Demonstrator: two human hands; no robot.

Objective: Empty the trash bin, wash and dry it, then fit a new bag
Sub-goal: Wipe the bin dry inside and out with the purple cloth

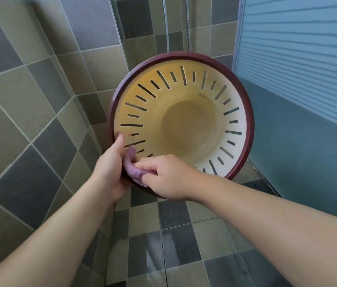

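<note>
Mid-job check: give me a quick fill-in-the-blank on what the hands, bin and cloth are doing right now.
1. The left hand grips the bin by its dark red ____.
2. The right hand presses a ____ cloth on the rim.
3. The bin's side wall is pierced with ____.

Missing words: rim; purple; slots

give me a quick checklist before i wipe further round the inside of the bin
1. Left hand grips the bin's dark red rim: ok.
2. Right hand holds the purple cloth: ok.
3. Cloth touches the bin's inner wall near the rim: ok.
4. Bin empty, no trash on its bottom: ok.
5. Inside dry: cannot tell.
6. New bag within reach: cannot tell, none in view.
</note>
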